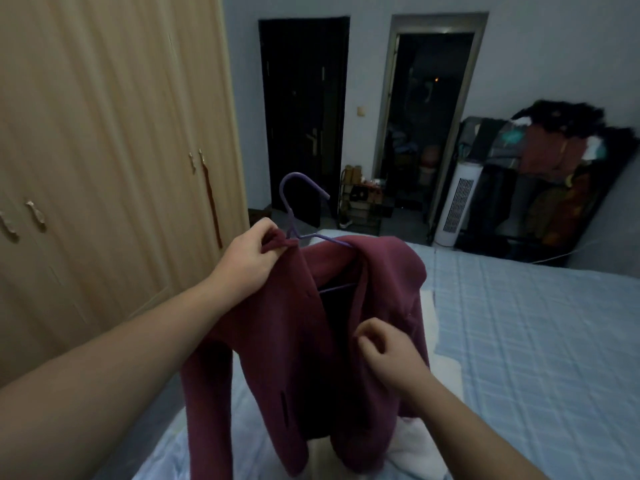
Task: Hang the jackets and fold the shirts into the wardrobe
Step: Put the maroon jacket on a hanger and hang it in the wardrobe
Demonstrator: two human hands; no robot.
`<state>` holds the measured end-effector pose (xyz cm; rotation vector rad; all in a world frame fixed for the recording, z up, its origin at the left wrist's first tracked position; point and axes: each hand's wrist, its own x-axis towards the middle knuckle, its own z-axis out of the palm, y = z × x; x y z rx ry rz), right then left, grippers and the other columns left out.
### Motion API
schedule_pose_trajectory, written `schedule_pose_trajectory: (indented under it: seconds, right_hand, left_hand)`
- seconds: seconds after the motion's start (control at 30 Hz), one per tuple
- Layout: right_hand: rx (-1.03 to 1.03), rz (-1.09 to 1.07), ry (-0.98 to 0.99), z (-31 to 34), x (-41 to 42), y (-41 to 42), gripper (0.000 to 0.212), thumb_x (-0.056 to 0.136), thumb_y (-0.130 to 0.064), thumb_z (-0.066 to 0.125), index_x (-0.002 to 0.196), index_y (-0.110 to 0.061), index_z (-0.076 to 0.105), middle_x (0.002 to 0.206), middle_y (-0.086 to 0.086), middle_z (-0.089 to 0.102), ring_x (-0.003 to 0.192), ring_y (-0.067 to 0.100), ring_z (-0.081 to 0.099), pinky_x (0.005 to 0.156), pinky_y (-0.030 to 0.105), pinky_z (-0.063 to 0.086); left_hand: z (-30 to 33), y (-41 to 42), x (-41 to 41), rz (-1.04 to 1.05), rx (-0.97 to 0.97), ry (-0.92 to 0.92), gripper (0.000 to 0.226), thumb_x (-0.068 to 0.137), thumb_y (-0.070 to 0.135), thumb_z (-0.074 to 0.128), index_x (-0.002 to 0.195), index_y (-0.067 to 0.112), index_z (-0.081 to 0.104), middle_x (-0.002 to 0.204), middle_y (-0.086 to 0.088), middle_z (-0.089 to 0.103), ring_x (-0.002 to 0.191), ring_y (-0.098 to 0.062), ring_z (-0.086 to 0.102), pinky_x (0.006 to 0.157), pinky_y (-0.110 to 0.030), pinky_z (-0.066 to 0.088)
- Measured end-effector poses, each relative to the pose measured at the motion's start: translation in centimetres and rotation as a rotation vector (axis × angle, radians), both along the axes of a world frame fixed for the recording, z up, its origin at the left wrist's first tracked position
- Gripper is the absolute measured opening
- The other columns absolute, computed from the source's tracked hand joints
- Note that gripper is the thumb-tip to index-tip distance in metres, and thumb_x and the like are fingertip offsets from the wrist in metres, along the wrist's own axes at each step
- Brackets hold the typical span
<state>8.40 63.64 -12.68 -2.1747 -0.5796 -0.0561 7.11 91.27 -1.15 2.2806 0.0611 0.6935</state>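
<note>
Wardrobe of pale wood (104, 133) stands shut, left of the left hand (247, 258), which pinches the maroon fleece jacket (311, 341) at its collar on the purple plastic hanger (298, 202); right hand (384, 351) pinches the front edge above the bed (536, 341).

Home bedroom: bed (519, 323) w/ blue quilt, wooden wardrobe (104, 133), clothes rack (554, 174).

Dim bedroom: pale wall (554, 46), two dark doorways (304, 109), a bed (536, 341) in blue quilt, white tower fan (455, 202).
</note>
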Motion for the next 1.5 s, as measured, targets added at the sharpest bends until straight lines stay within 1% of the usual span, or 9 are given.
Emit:
schedule_pose_trajectory:
  seconds: [0.17,0.3,0.47,0.57,0.9,1.1,1.27,1.4,1.5]
  right_hand:
    - [0.292,-0.321,-0.464,6.6,1.7,-1.2,0.014,0.084,-0.019,0.059,0.096,-0.024,0.055,0.094,-0.007,0.054,0.086,0.013,0.054,0.08,0.032,0.046]
    - [0.055,-0.317,-0.147,9.0,3.6,0.2,0.054,0.083,-0.049,0.068,0.123,-0.021,0.046,0.119,-0.001,0.051,0.108,0.017,0.052,0.095,0.036,0.046]
    - [0.063,-0.3,-0.071,10.2,2.8,2.4,0.019,0.094,-0.035,0.054,0.106,-0.022,0.047,0.101,0.008,0.065,0.094,0.032,0.062,0.082,0.045,0.051]
    - [0.146,-0.345,-0.206,11.2,2.9,2.2,0.008,0.095,-0.026,0.046,0.102,-0.025,0.042,0.091,0.009,0.062,0.085,0.034,0.06,0.075,0.043,0.049]
    - [0.043,-0.365,-0.409,16.0,3.2,2.0,0.013,0.094,-0.017,0.04,0.099,-0.028,0.045,0.091,0.004,0.058,0.081,0.03,0.058,0.072,0.047,0.051]
    - [0.207,-0.151,-0.278,14.3,-3.0,5.9,0.017,0.092,-0.014,0.05,0.091,-0.028,0.04,0.077,-0.002,0.058,0.068,0.015,0.058,0.057,0.032,0.043]
    - [-0.193,0.118,-0.044,9.9,-4.0,5.6,0.016,0.088,-0.026,0.058,0.098,-0.029,0.046,0.081,-0.005,0.065,0.073,0.012,0.062,0.073,0.041,0.054]
    - [0.06,0.034,-0.352,11.9,-2.3,2.4,0.02,0.077,-0.021,0.05,0.084,-0.034,0.063,0.071,-0.012,0.067,0.067,0.008,0.063,0.066,0.041,0.055]
    - [0.102,-0.007,-0.655,13.5,-1.6,1.0,0.038,0.076,0.001,0.06,0.104,-0.025,0.064,0.108,-0.008,0.058,0.103,0.013,0.057,0.093,0.036,0.049]
  left_hand:
    - [2.9,0.5,-0.6,-0.003,0.03,-0.062,0.015,0.092,0.032,0.065,0.085,0.028,0.052,0.077,0.009,0.063,0.071,-0.003,0.056,0.066,-0.029,0.045]
    - [4.4,0.1,-1.1,-0.032,0.038,-0.08,0.013,0.092,0.032,0.065,0.085,0.029,0.054,0.08,0.009,0.064,0.076,-0.006,0.059,0.07,-0.032,0.047]
    - [5.4,-0.7,-1.9,-0.081,0.103,-0.054,0.014,0.093,0.031,0.064,0.085,0.032,0.053,0.079,0.011,0.063,0.073,0.002,0.056,0.065,-0.023,0.045]
    - [5.7,0.3,-2.4,-0.086,0.265,0.091,0.012,0.097,0.036,0.056,0.089,0.034,0.048,0.082,0.008,0.062,0.075,-0.007,0.058,0.068,-0.032,0.047]
    - [3.9,1.6,-3.9,-0.123,0.624,0.285,0.015,0.101,0.031,0.045,0.091,0.035,0.034,0.088,0.003,0.056,0.086,-0.025,0.059,0.069,-0.038,0.045]
    - [3.9,0.9,-3.7,-0.07,0.272,0.227,0.006,0.096,0.028,0.056,0.092,0.028,0.052,0.09,0.007,0.06,0.086,-0.015,0.059,0.07,-0.031,0.043]
    - [5.4,2.6,-4.7,-0.16,0.11,0.029,0.011,0.085,0.022,0.07,0.086,0.026,0.06,0.084,0.006,0.068,0.085,-0.015,0.065,0.08,-0.041,0.054]
    - [6.8,3.5,-5.6,-0.224,0.042,-0.025,0.014,0.084,0.022,0.076,0.086,0.029,0.063,0.086,0.007,0.071,0.089,-0.013,0.068,0.083,-0.038,0.055]
    - [7.5,3.8,-5.9,-0.266,0.004,-0.06,0.017,0.084,0.02,0.075,0.087,0.03,0.062,0.089,0.003,0.072,0.091,-0.019,0.069,0.085,-0.042,0.055]
